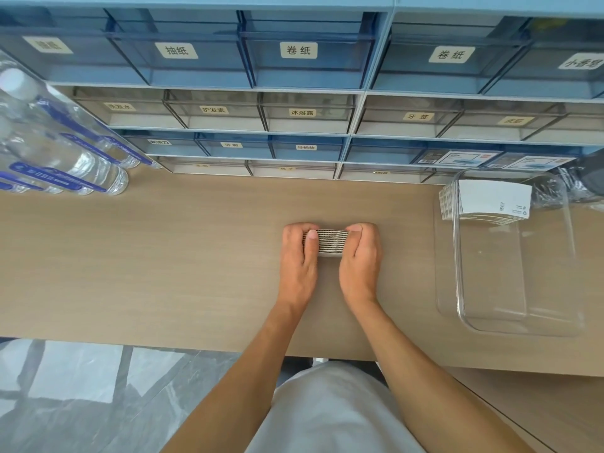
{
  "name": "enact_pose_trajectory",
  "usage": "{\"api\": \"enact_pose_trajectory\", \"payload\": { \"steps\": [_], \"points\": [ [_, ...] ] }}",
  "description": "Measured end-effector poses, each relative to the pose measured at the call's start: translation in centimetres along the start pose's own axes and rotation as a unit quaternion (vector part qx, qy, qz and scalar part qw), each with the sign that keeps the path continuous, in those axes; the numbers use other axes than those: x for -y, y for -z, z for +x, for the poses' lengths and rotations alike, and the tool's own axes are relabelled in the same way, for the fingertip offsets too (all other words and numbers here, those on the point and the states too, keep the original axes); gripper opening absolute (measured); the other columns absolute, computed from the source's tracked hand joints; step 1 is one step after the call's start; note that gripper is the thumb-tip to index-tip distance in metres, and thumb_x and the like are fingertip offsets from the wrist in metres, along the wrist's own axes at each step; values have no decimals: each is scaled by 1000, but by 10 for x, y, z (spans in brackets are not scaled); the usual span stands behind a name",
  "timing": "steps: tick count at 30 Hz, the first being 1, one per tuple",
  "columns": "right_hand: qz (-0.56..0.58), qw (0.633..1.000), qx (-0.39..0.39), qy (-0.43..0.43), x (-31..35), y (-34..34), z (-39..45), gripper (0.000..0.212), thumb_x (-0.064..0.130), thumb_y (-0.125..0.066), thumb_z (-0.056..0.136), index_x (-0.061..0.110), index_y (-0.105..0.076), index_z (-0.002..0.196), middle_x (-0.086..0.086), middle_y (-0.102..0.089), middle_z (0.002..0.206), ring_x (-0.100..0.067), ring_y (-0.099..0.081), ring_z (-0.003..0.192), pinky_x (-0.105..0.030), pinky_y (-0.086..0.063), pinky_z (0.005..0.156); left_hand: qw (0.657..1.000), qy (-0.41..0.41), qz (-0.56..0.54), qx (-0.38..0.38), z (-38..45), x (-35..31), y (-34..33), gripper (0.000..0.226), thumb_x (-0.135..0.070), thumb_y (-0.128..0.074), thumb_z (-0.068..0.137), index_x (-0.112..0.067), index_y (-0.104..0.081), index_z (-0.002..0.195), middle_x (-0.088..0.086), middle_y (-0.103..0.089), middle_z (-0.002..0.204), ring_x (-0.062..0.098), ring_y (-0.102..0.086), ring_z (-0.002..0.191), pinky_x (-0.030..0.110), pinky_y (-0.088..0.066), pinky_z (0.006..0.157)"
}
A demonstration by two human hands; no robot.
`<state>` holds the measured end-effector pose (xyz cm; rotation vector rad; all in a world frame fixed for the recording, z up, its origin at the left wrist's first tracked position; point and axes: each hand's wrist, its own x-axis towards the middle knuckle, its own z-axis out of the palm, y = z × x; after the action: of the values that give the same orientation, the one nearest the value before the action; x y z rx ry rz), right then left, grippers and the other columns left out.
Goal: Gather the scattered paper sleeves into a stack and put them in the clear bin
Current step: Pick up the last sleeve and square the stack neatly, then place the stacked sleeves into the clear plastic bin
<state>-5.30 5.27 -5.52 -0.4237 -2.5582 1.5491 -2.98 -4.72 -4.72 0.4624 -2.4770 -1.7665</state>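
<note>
Both hands press a stack (327,243) of sleeves on edge on the table (163,256), the left hand (299,256) and right hand (359,256) closed against its two ends. The bin (510,318) sits well to the right, more sleeves (490,201) leaning inside its far end.

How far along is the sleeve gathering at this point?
Done: one batch of sleeves already leans at the far end of the clear bin. In hand: the left hand and right hand squeeze a gathered stack on the table. Left: placing it in the bin.
</note>
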Motion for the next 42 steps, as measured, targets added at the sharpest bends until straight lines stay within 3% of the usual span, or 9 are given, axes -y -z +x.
{"api": "enact_pose_trajectory", "payload": {
  "steps": [4, 11, 15, 18, 23, 26, 32, 37, 42],
  "points": [
    [-2, 1000, 8, 7, -2, 1, 0, 31, 18, -35, 91, -2, -59, 89, -16, -62, 90, -19, -52, 83, -22, -37, 78, 994, -32, 32, 101, 2, 9, 15, 46, -37, -63, 87, -7, -54, 122, 3, -48, 116, 14, -49, 109, 10, -37, 95],
    [12, 998, 64, -4, -4, 9, -1, 35, 31, -36, 95, 3, -57, 93, -11, -60, 94, -17, -51, 86, -33, -43, 82, 992, -69, 77, 73, 4, 15, 14, 34, 1, -69, 86, 0, -54, 117, 10, -50, 110, -7, -46, 102, 7, -36, 89],
    [14, 976, 217, -7, -10, 31, 3, 44, 44, -56, 87, 11, -51, 116, -5, -57, 113, -13, -54, 100, -13, -40, 87, 991, -69, 85, 70, 5, 11, 14, 29, 4, -66, 87, -1, -56, 113, 7, -50, 106, -11, -47, 100, 5, -35, 87],
    [-35, 959, 280, 8, -15, 41, 10, 52, 20, -74, 78, 14, -48, 123, 0, -55, 116, -10, -53, 101, -3, -35, 85, 991, -67, 88, 70, 5, 10, 15, 29, 7, -64, 87, -2, -56, 113, 8, -51, 106, -11, -47, 98, 4, -35, 86],
    [-33, 966, 256, -20, -7, 42, 18, 37, 0, -72, 76, 14, -57, 108, 1, -63, 91, -11, -55, 78, -15, -41, 70, 990, -59, 93, 86, 7, 6, 18, 35, 12, -63, 82, -3, -57, 113, 8, -53, 108, -11, -48, 100, 4, -35, 88],
    [7, 965, 253, -69, 6, 48, 20, 40, -6, -75, 70, 13, -61, 102, 5, -64, 85, -5, -58, 73, -10, -44, 67, 993, -30, 61, 101, 7, -2, 25, 44, 14, -67, 77, -7, -58, 114, 5, -59, 107, -14, -53, 97, 3, -38, 84],
    [205, 940, 214, -168, 43, 81, 16, 43, -11, -77, 70, 10, -64, 105, -2, -76, 94, -11, -71, 85, -23, -56, 74, 974, 112, -148, 126, 8, -47, 47, 65, 7, -81, 73, -13, -51, 127, -2, -69, 103, -3, -69, 86, 18, -55, 75],
    [331, 915, 144, -181, 68, 111, 10, 34, -5, -75, 76, 4, -67, 107, -15, -77, 103, -27, -72, 96, -35, -56, 84, 930, 151, -293, 161, 6, -86, 35, 48, -4, -84, 73, -1, -64, 117, 18, -74, 114, 40, -67, 111, 46, -55, 95],
    [446, 869, 66, -202, 69, 156, 8, 41, 2, -74, 72, -4, -65, 112, -20, -74, 107, -29, -72, 96, -35, -59, 86, 924, 144, -312, 167, -20, -130, -7, 44, -5, -81, 75, 0, -64, 115, 19, -75, 110, 33, -71, 103, 44, -57, 91]
  ]
}}
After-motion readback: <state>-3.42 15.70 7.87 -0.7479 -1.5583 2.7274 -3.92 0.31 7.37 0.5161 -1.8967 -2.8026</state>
